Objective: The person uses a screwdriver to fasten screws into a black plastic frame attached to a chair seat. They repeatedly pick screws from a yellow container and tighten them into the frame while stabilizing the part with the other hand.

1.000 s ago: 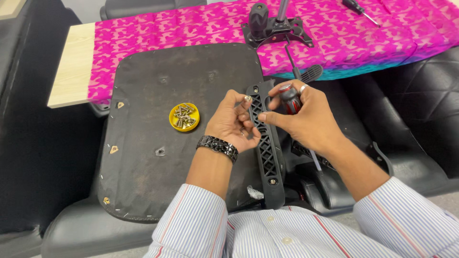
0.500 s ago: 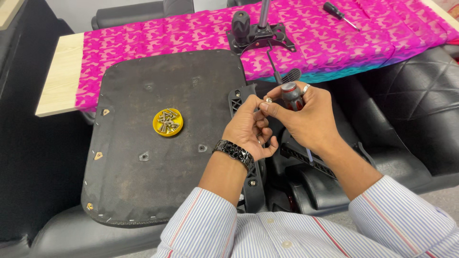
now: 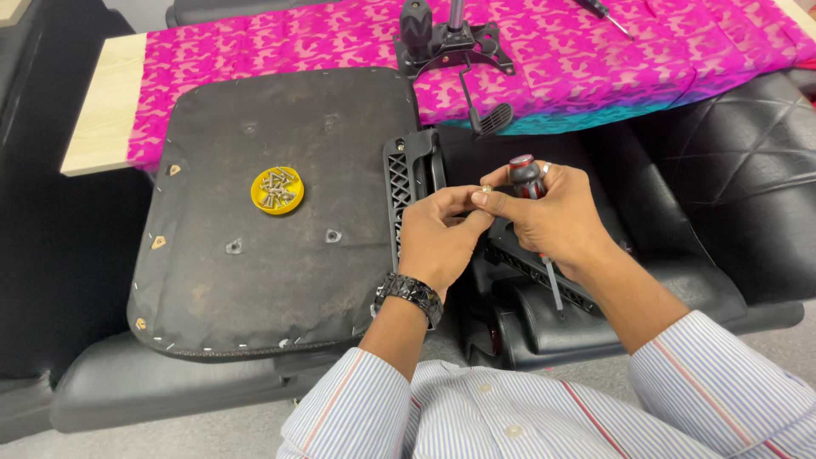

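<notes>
My right hand [image 3: 557, 217] grips a screwdriver [image 3: 529, 177] with a black and red handle, its shaft pointing down past my wrist. My left hand [image 3: 438, 238], with a black bracelet at the wrist, meets the right one; the fingertips of both pinch a small screw [image 3: 486, 189]. Both hands hover over a black plastic chair armrest bracket [image 3: 406, 183] with a lattice pattern. To the left lies an upturned black chair seat base [image 3: 272, 212] with screw holes. A yellow round dish [image 3: 277, 189] holding several screws rests on it.
A pink patterned cloth [image 3: 595, 51] covers a wooden table at the back. On it stand a black chair tilt mechanism [image 3: 450, 38] with a lever and another screwdriver [image 3: 603, 13]. Black padded chair parts [image 3: 739, 170] lie right and below.
The view shifted, so everything sits further right and lower in the picture. My hands came closer together, and the small screw is now pinched between both sets of fingertips.
</notes>
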